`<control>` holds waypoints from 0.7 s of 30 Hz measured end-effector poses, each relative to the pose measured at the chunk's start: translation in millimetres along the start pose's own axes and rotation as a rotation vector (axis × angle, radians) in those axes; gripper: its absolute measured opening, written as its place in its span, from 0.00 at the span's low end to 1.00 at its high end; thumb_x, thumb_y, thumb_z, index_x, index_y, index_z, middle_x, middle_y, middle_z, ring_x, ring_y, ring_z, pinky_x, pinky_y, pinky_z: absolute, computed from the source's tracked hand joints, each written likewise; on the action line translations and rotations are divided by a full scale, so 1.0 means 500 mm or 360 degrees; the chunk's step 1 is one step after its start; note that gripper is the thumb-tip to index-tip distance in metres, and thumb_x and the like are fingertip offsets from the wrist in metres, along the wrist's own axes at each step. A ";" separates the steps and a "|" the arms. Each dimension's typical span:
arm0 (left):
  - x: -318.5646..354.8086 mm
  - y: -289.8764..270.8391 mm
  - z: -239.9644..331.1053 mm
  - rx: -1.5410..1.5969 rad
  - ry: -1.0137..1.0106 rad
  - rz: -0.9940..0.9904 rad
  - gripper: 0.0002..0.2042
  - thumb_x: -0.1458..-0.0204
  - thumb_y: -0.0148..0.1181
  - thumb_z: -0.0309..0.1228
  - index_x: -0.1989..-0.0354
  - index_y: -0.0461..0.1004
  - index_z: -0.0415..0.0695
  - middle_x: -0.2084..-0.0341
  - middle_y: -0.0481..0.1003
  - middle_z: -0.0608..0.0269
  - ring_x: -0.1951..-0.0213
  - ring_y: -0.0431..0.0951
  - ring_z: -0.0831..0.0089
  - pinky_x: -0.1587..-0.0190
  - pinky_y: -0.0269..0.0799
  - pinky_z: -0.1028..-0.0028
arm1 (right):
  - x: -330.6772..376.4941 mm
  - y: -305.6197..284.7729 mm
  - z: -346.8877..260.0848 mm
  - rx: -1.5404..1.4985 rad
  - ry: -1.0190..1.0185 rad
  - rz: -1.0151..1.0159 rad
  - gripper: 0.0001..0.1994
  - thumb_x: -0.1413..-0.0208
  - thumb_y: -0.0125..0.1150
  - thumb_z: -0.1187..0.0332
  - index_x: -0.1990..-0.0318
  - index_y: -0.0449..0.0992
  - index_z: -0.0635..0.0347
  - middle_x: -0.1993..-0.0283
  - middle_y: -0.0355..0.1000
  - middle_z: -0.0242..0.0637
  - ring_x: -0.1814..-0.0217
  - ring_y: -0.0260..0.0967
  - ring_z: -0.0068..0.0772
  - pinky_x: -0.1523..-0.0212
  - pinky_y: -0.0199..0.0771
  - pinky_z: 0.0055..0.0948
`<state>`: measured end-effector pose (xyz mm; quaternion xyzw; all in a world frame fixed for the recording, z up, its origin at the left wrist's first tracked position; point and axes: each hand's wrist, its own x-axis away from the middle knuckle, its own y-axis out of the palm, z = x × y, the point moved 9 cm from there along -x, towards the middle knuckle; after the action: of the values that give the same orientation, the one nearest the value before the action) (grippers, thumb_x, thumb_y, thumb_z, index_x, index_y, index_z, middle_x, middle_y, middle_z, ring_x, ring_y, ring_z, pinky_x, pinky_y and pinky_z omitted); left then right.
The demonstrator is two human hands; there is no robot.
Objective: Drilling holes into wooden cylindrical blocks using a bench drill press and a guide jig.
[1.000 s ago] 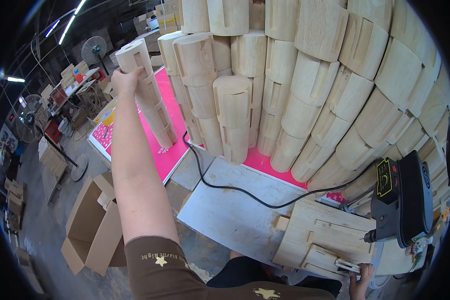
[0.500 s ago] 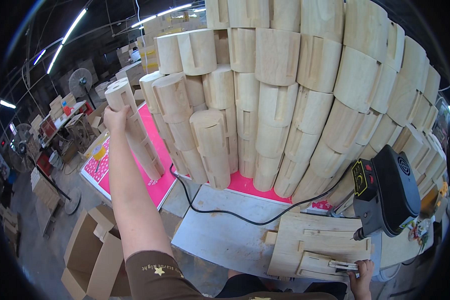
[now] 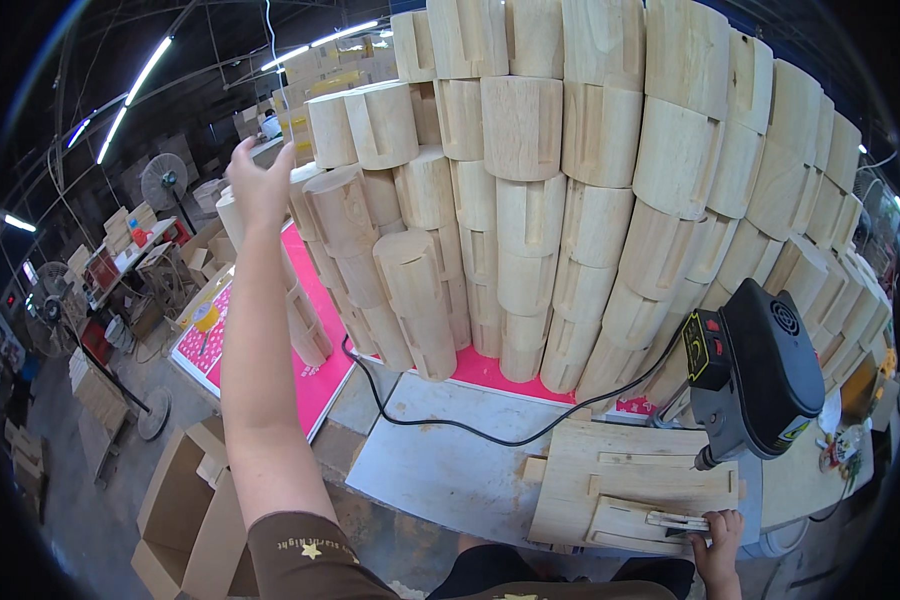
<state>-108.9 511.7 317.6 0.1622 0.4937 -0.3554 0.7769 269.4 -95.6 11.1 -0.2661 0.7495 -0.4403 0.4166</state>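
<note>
My left hand [image 3: 260,188] is raised at the upper left, thumb and fingers apart, holding nothing. Just below it stands a narrow column of pale wooden cylinders [image 3: 307,330], partly hidden by my forearm. Tall stacks of slotted wooden cylinders [image 3: 525,130] rise to its right. At the lower right, my right hand [image 3: 720,540] has its fingers curled on the end of a small pale clamp-like piece [image 3: 675,521] with a dark part. That piece lies over a wooden board with raised strips [image 3: 567,490]. Above the board hangs a black drill head [image 3: 765,370], its chuck pointing down.
A black cable [image 3: 470,435] crosses the grey worktop [image 3: 400,475]. Pink printed sheets [image 3: 320,290] lie under the stacks. An open cardboard box [image 3: 185,510] sits at the lower left, with yellow tape [image 3: 205,317] on the sheet's corner and a standing fan [image 3: 164,182] beyond.
My left hand has let go of the top of the narrow cylinder column and moved up, its fingers spreading. My right hand stays at the clamp-like piece. The whole view has shifted slightly.
</note>
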 end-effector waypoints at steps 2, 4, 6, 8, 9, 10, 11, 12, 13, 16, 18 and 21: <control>-0.005 0.042 0.045 0.0378 -0.0101 -0.0256 0.31 0.60 0.65 0.44 0.51 0.67 0.35 0.53 0.68 0.45 0.50 0.68 0.57 0.47 0.62 0.65 | 0.000 -0.003 0.001 -0.0008 -0.0001 0.0018 0.21 0.73 0.67 0.72 0.66 0.68 0.58 0.68 0.63 0.40 0.63 0.58 0.46 0.58 0.55 0.42; 0.006 0.059 0.094 0.0519 -0.0102 -0.0339 0.31 0.61 0.65 0.44 0.51 0.67 0.35 0.53 0.68 0.45 0.51 0.69 0.58 0.49 0.63 0.66 | 0.000 -0.002 -0.007 -0.0010 -0.0088 0.0001 0.21 0.74 0.65 0.74 0.66 0.66 0.58 0.68 0.62 0.41 0.63 0.58 0.46 0.59 0.55 0.41; 0.021 0.084 0.134 0.0657 -0.0167 -0.0454 0.31 0.62 0.66 0.43 0.51 0.67 0.35 0.54 0.69 0.45 0.52 0.70 0.59 0.50 0.65 0.66 | 0.001 -0.004 -0.007 -0.0015 -0.0094 0.0010 0.21 0.74 0.65 0.74 0.66 0.66 0.58 0.68 0.62 0.41 0.63 0.58 0.46 0.59 0.55 0.41; 0.028 0.095 0.174 0.0541 -0.0131 -0.0467 0.32 0.63 0.66 0.44 0.51 0.67 0.35 0.54 0.70 0.45 0.53 0.71 0.59 0.51 0.66 0.66 | 0.002 -0.007 -0.007 -0.0015 -0.0105 0.0023 0.21 0.74 0.65 0.74 0.66 0.66 0.58 0.68 0.63 0.40 0.63 0.58 0.46 0.59 0.54 0.42; 0.027 0.101 0.190 0.0573 -0.0148 -0.0476 0.34 0.63 0.67 0.45 0.50 0.66 0.34 0.54 0.69 0.44 0.52 0.70 0.58 0.50 0.65 0.67 | 0.002 -0.008 -0.008 -0.0017 -0.0123 0.0021 0.21 0.74 0.65 0.74 0.65 0.66 0.58 0.68 0.63 0.40 0.63 0.58 0.46 0.59 0.54 0.42; 0.020 0.107 0.210 0.0597 -0.0130 -0.0472 0.34 0.63 0.67 0.45 0.50 0.66 0.34 0.54 0.69 0.44 0.52 0.70 0.58 0.50 0.65 0.67 | 0.003 -0.008 -0.011 -0.0018 -0.0141 0.0017 0.21 0.74 0.65 0.74 0.65 0.67 0.58 0.68 0.63 0.40 0.64 0.58 0.45 0.59 0.54 0.41; 0.011 0.118 0.226 0.0624 -0.0157 -0.0494 0.35 0.63 0.67 0.45 0.48 0.64 0.34 0.53 0.69 0.45 0.51 0.70 0.61 0.50 0.65 0.68 | 0.002 -0.010 -0.010 -0.0014 -0.0137 0.0027 0.21 0.74 0.65 0.74 0.65 0.67 0.58 0.68 0.63 0.40 0.64 0.58 0.45 0.59 0.54 0.41; -0.001 0.129 0.241 0.0639 -0.0195 -0.0518 0.37 0.62 0.67 0.45 0.46 0.63 0.35 0.52 0.68 0.46 0.51 0.69 0.63 0.50 0.65 0.70 | 0.000 -0.009 -0.011 -0.0042 -0.0133 0.0014 0.21 0.74 0.65 0.73 0.65 0.67 0.57 0.68 0.63 0.40 0.64 0.58 0.45 0.59 0.54 0.42; -0.017 0.135 0.261 0.0549 -0.0158 -0.0504 0.38 0.63 0.66 0.47 0.46 0.62 0.35 0.52 0.68 0.45 0.50 0.70 0.61 0.49 0.65 0.70 | -0.001 -0.010 -0.012 -0.0074 -0.0130 0.0021 0.21 0.74 0.65 0.73 0.65 0.67 0.57 0.68 0.63 0.40 0.63 0.58 0.45 0.59 0.54 0.42; -0.065 0.150 0.314 0.0154 -0.0075 -0.0348 0.37 0.64 0.66 0.46 0.47 0.63 0.36 0.53 0.70 0.43 0.49 0.69 0.56 0.47 0.64 0.66 | -0.004 -0.013 -0.019 -0.0033 -0.0124 0.0030 0.21 0.74 0.66 0.72 0.66 0.67 0.56 0.69 0.62 0.39 0.63 0.59 0.45 0.59 0.54 0.42; -0.090 0.178 0.343 0.0308 -0.0057 -0.0347 0.37 0.65 0.66 0.46 0.48 0.64 0.35 0.54 0.70 0.43 0.49 0.70 0.56 0.47 0.64 0.67 | -0.007 -0.021 -0.024 -0.0039 -0.0121 0.0060 0.21 0.75 0.67 0.71 0.66 0.67 0.56 0.69 0.62 0.39 0.63 0.59 0.45 0.59 0.54 0.42; -0.100 0.251 0.344 0.0421 -0.0236 -0.0589 0.39 0.62 0.64 0.44 0.43 0.59 0.34 0.46 0.64 0.45 0.45 0.66 0.57 0.44 0.59 0.67 | -0.009 -0.027 -0.025 -0.0070 -0.0090 -0.0024 0.20 0.68 0.64 0.73 0.62 0.69 0.59 0.64 0.64 0.43 0.59 0.60 0.49 0.56 0.57 0.43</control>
<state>79.6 514.5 428.6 0.1428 0.4059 -0.5642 0.7047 261.4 -93.1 27.8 -0.2931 0.7449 -0.4192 0.4283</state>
